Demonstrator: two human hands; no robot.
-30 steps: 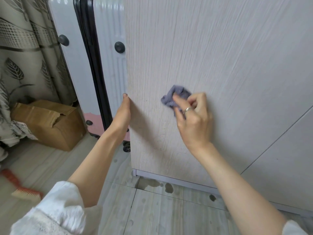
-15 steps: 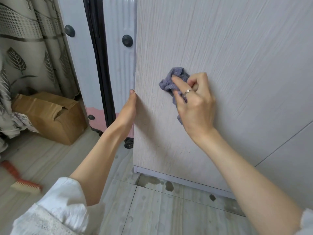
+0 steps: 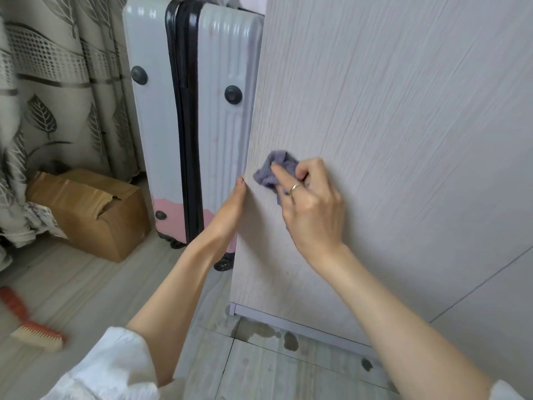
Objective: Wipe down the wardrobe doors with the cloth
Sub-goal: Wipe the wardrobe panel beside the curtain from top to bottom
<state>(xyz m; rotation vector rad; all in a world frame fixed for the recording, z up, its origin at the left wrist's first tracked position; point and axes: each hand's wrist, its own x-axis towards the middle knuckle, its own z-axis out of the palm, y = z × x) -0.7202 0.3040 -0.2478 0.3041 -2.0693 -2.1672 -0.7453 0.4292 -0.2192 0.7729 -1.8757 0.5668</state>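
Cloth (image 3: 274, 171): purple, bunched, centre of frame, pressed to the wardrobe door (image 3: 389, 140) near its left edge. Right hand (image 3: 310, 209): fingers curled round the cloth, ring on one finger. Left hand (image 3: 232, 209): fingers straight, laid along the door's left edge; whether they hook behind it cannot be told. Hands close together, not touching. Wardrobe door: pale wood grain, filling the right of frame. Suitcase (image 3: 190, 116): white and pink with a black band, upright just left of the door, upper centre. Cardboard box (image 3: 86, 212): left, on the floor (image 3: 72, 290). Curtain (image 3: 49, 82): leaf print, upper left. Brush (image 3: 31, 330): red-handled, lower left. Wet patches (image 3: 259, 332): floor below the door. No legible writing.
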